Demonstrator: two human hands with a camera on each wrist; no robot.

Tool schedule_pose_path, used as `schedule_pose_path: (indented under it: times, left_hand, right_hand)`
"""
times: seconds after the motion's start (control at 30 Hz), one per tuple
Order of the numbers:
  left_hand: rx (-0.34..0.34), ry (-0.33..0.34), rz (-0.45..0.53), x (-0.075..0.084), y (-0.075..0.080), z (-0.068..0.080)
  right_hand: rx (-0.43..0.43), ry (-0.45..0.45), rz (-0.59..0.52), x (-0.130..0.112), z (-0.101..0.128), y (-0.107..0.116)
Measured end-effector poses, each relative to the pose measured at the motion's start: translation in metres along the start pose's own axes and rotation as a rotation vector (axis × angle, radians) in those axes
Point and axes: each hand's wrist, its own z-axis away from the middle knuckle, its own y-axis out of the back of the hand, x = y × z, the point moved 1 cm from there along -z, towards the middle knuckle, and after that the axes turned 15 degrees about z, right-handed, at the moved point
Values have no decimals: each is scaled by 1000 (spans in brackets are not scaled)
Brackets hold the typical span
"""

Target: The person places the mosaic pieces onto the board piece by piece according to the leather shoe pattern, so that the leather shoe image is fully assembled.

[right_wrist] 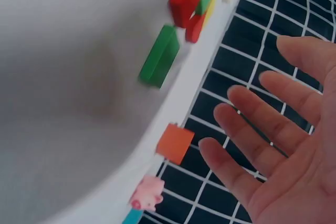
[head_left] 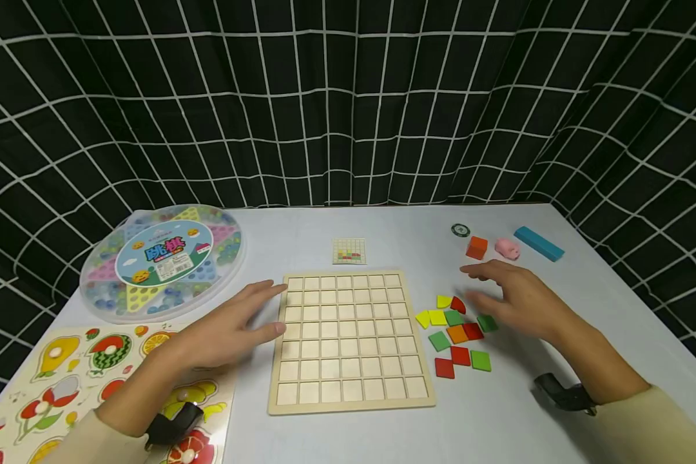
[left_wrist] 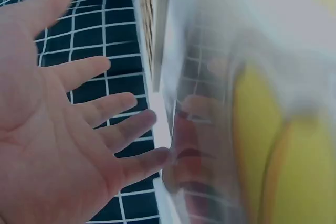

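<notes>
Wooden colour tiles (head_left: 457, 334), thin, light and stiff by the look of them, lie loose just under and left of the right hand (head_left: 519, 301), whose fingers are spread and hold nothing; each would best be pinched by its edges. The left hand (head_left: 226, 332), also spread and empty, hovers at the grid board's (head_left: 348, 341) left edge.

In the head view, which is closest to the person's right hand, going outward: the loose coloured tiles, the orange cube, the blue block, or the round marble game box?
Measured from the right hand:
1. Coloured tiles, just below and left of the fingers.
2. Orange cube, just beyond the fingertips, toward the back.
3. Blue block, at the back right edge.
4. Round marble game box, far across the table on the left.
</notes>
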Motion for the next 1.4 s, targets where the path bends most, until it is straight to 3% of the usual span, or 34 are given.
schedule_pose_path:
  times: [0.17,0.43,0.77,1.0,1.4]
  left_hand:
    - [-29,-5,66,1,-8,0]
    - [-29,-4,59,-1,-15,2]
    - [-31,23,-9,0,-18,2]
    - [-26,48,-21,1,-17,0]
    - [-15,36,-69,0,-17,-2]
  right_hand:
    - [-12,22,-72,-10,-6,-5]
    - [-108,75,-107,-35,-17,-11]
    - [-199,127,-80,-51,-26,-21]
    - [-201,144,-5,-54,-29,-24]
    - [-218,146,20,-61,-32,-22]
